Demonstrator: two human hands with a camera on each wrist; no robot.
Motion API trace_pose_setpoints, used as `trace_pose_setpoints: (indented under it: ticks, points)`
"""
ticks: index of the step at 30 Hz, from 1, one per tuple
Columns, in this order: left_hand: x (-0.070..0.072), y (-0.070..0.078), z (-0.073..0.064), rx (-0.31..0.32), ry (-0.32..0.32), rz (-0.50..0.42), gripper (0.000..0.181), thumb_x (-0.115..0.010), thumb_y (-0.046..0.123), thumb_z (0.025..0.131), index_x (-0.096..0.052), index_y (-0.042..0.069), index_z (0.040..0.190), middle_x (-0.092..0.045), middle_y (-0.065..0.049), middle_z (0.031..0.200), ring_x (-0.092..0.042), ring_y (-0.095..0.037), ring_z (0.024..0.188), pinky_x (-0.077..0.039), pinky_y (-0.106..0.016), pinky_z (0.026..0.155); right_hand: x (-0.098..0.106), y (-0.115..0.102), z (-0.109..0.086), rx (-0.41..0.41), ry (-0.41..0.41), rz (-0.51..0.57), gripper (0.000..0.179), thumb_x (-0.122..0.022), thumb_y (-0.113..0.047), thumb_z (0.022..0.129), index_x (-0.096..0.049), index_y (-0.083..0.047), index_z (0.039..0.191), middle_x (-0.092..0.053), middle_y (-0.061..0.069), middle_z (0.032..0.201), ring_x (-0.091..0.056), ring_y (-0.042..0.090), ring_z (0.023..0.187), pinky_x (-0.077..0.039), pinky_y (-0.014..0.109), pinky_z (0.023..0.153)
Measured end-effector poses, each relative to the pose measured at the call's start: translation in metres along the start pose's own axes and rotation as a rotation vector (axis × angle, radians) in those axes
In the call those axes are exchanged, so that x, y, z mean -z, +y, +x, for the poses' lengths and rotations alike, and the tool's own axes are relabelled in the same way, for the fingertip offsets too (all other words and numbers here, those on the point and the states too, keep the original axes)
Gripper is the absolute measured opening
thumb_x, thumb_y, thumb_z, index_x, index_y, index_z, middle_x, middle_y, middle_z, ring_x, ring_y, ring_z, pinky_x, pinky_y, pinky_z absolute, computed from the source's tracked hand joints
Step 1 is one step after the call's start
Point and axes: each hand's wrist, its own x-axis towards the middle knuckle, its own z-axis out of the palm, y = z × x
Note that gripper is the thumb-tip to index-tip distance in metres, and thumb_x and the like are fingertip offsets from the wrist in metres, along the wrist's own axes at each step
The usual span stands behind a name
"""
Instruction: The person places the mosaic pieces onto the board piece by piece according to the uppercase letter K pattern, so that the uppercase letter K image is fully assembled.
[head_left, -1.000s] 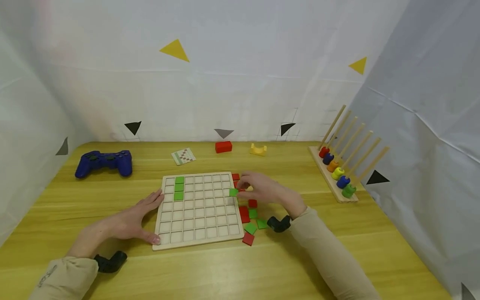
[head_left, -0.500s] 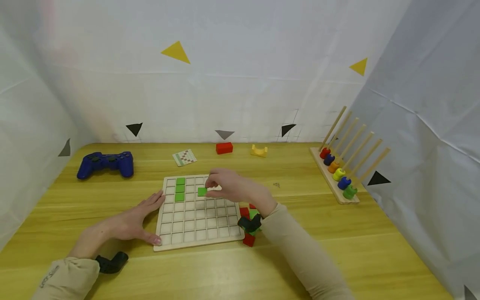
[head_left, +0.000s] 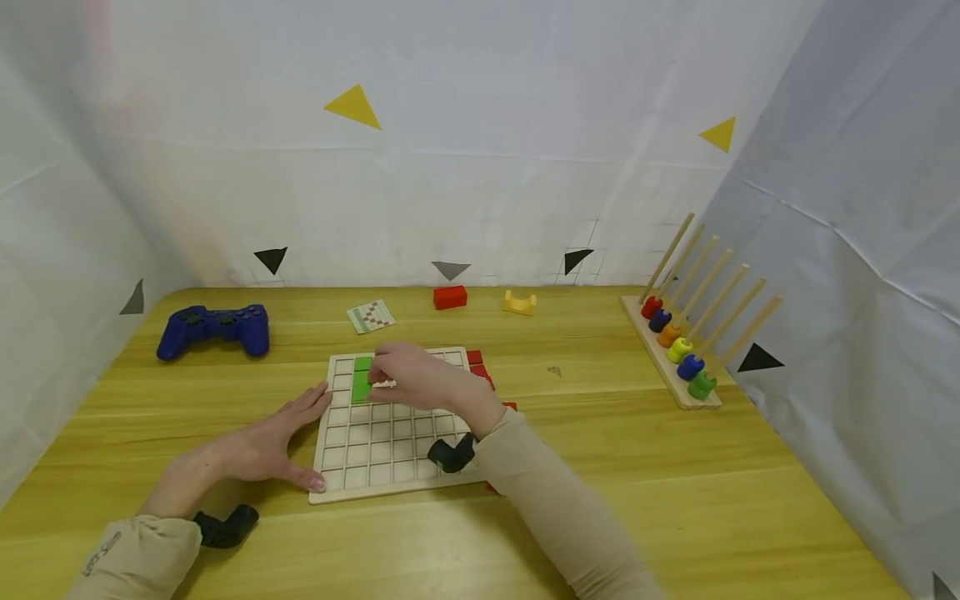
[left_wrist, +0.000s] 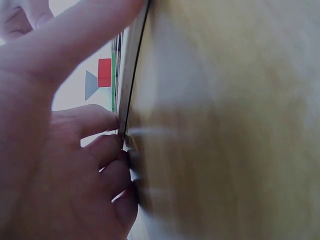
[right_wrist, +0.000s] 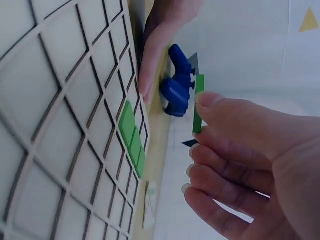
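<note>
A pale wooden grid board (head_left: 358, 456) lies on the table in the head view. Along its left edge my left hand (head_left: 264, 446) rests with fingers spread, the thumb at the near corner. Over the upper part of the board, my right hand (head_left: 423, 379) pinches a green square tile (right_wrist: 199, 84) between thumb and index finger. That tile is raised off the board in the right wrist view and hidden in the head view. A column of green tiles (right_wrist: 132, 139) sits in the grid's second column, just left of the right fingertips.
Red tiles (head_left: 477, 360) lie against the board's right side, partly covered by my right arm. Behind stand a pattern card (head_left: 371, 317), a red block (head_left: 450, 297) and a yellow arched block (head_left: 520, 302). A blue game controller (head_left: 213, 331) lies left; a peg rack (head_left: 671, 354) stands right.
My right hand has carried the green tile leftward from the board's right edge to beside the column of green tiles. My left hand has stayed at the left edge.
</note>
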Motion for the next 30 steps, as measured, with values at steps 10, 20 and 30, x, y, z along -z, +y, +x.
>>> trace_pose_setpoints:
  ticks: [10,20,30]
  points:
    - [-0.001,-0.001,0.0,0.01,0.0,0.005,0.122,-0.085,0.05,0.074,-0.013,0.002,0.16,0.004,-0.022,0.167,0.001,-0.058,0.146,-0.012,-0.076,0.11,-0.015,0.001,0.012,-0.056,-0.06,-0.017,0.026,-0.067,-0.033,0.097,-0.072,-0.011,0.11,-0.062,-0.002,0.102,-0.056,0.009,0.093,-0.047,0.016,0.084]
    - [0.0,0.0,0.001,-0.005,0.002,0.007,0.123,-0.085,0.05,0.073,-0.013,0.001,0.159,0.003,-0.023,0.166,0.001,-0.056,0.147,-0.011,-0.076,0.111,-0.028,0.003,0.018,-0.066,-0.111,-0.06,0.028,-0.068,-0.035,0.096,-0.073,-0.011,0.11,-0.062,-0.002,0.103,-0.058,0.009,0.093,-0.047,0.017,0.082]
    - [0.0,-0.001,0.001,0.006,-0.002,0.004,0.123,-0.085,0.05,0.073,-0.013,0.002,0.16,0.003,-0.022,0.167,0.001,-0.058,0.146,-0.011,-0.076,0.11,-0.037,0.003,0.022,-0.06,-0.121,-0.103,0.028,-0.067,-0.036,0.096,-0.072,-0.011,0.109,-0.062,-0.003,0.1,-0.055,0.008,0.088,-0.046,0.018,0.079]
